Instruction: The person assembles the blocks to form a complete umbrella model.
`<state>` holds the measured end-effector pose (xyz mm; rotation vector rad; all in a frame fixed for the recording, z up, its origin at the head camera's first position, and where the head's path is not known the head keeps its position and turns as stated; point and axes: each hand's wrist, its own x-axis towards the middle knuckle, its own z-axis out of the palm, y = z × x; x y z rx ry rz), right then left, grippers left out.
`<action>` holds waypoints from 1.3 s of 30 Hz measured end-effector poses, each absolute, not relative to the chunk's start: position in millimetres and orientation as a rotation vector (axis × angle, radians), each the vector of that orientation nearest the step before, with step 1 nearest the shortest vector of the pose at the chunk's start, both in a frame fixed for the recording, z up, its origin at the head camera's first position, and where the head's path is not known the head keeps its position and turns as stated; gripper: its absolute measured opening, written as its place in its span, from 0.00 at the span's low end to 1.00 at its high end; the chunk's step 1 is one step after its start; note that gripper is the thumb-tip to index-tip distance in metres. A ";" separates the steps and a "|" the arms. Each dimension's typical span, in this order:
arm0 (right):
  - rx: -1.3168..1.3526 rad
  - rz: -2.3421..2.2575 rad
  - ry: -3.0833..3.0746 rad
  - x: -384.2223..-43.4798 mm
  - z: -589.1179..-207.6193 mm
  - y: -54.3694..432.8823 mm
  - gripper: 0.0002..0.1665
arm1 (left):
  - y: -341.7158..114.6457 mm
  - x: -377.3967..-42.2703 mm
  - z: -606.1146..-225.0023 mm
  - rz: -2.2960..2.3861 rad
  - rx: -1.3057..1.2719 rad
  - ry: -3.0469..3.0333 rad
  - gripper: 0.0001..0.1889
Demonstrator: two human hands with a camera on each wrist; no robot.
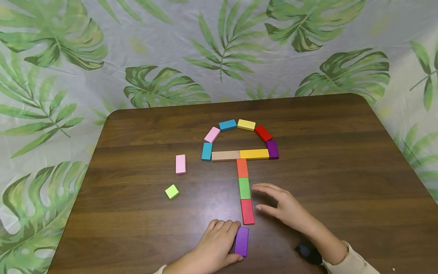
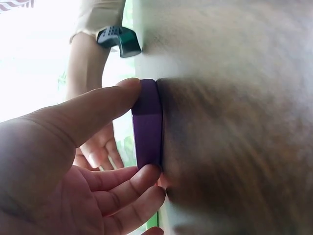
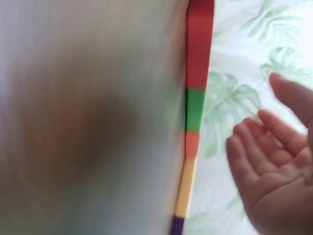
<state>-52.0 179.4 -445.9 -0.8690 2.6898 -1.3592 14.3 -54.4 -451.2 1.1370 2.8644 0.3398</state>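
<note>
My left hand (image 1: 218, 243) grips a purple block (image 1: 241, 241) lying on the table. In the left wrist view the thumb presses one end of it and the fingertips (image 2: 149, 174) the other. Just beyond it runs a column of blocks: a red block (image 1: 248, 211), a green block (image 1: 244, 188) and an orange block (image 1: 242, 168). My right hand (image 1: 289, 209) hovers to the right of this column, fingers loosely spread and holding nothing. The column meets a bar made of a tan block (image 1: 226, 155) and a yellow-orange block (image 1: 254, 153).
An arch of several blocks, among them a blue block (image 1: 227, 125) and a dark purple block (image 1: 272, 149), curves above the bar. Off to the left lie a pink block (image 1: 180, 164) and a lime cube (image 1: 172, 191). A leaf-patterned cloth (image 1: 236, 53) hangs behind the wooden table (image 1: 342, 152).
</note>
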 end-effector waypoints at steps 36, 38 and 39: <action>-0.721 -1.366 2.639 -30.3 -479.9 166.3 0.28 | -53.1 13.6 -451.0 0.407 1.173 2.801 0.39; -0.723 -1.366 2.639 -30.7 -480.1 166.3 0.28 | -52.7 13.5 -451.2 0.412 1.200 2.813 0.38; -0.726 -1.366 2.640 -30.8 -480.1 166.4 0.28 | -52.6 13.4 -451.4 0.411 1.218 2.821 0.37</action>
